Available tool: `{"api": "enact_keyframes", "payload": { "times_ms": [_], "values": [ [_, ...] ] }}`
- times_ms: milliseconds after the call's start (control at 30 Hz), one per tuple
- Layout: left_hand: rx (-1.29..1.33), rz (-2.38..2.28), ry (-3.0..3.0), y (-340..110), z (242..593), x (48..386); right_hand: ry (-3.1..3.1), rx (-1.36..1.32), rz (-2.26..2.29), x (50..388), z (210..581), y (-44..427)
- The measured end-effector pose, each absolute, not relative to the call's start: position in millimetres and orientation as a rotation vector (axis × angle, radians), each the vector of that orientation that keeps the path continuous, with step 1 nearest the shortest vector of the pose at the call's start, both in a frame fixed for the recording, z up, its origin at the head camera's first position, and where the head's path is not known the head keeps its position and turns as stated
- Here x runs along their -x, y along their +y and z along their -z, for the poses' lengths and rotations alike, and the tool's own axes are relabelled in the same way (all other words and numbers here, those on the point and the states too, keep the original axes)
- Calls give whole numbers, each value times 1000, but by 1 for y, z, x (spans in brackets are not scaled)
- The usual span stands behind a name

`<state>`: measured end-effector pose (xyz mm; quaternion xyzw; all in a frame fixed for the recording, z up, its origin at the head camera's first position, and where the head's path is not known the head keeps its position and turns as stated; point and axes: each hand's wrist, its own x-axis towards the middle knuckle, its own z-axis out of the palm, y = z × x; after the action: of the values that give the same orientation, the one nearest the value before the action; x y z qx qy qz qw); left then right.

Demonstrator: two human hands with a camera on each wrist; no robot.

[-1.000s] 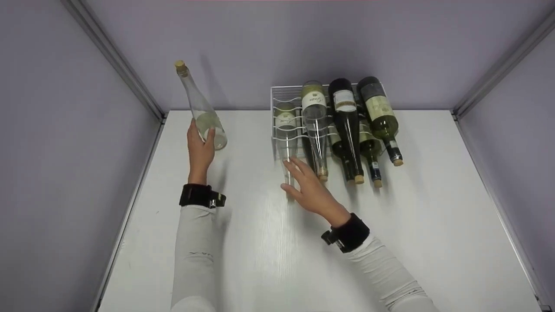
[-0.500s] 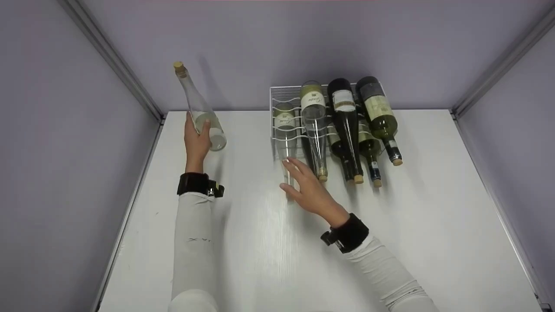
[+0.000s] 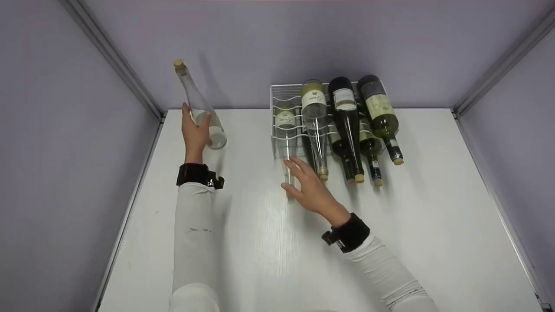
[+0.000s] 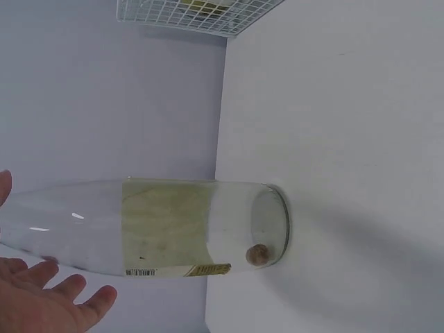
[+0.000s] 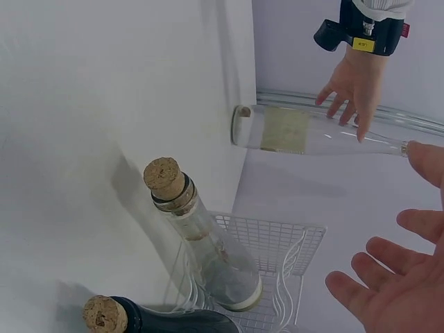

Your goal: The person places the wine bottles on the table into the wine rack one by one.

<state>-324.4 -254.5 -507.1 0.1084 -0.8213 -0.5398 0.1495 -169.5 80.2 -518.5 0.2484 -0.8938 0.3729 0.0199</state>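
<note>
A clear glass bottle (image 3: 195,96) with a cork in its neck stands upright on the table at the back left. My left hand (image 3: 196,135) is around its body, thumb on one side and loosely extended fingers on the other. In the left wrist view, the bottle (image 4: 163,225) shows a pale label and a small brown lump at its base. My right hand (image 3: 313,193) hovers with spread fingers by the neck of another clear bottle (image 3: 285,120), which lies in the lower level of a white wire rack (image 3: 274,106). It appears to hold nothing.
Several corked bottles lie in the rack in two levels, necks toward me, including a dark bottle (image 3: 347,125) and a green bottle (image 3: 379,108). The rack stands against the back wall (image 3: 243,52). Side walls flank the white table (image 3: 251,242).
My left hand has slid up along the standing bottle, farther from me, while the bottle stays almost where it was. My right hand has hardly moved.
</note>
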Motion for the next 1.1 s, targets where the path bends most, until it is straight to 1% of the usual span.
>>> {"api": "enact_keyframes", "payload": {
  "times_ms": [567, 867, 1100],
  "values": [
    [-389, 1468, -2377, -247, 500, 327, -2767, -775, -1181, 168, 517, 81],
    [-414, 1494, -2355, -243, 503, 329, -2757, -760, -1172, 169, 518, 80],
    [-420, 1411, -2397, -240, 506, 330, -2763, -756, -1167, 169, 518, 81]
  ]
}}
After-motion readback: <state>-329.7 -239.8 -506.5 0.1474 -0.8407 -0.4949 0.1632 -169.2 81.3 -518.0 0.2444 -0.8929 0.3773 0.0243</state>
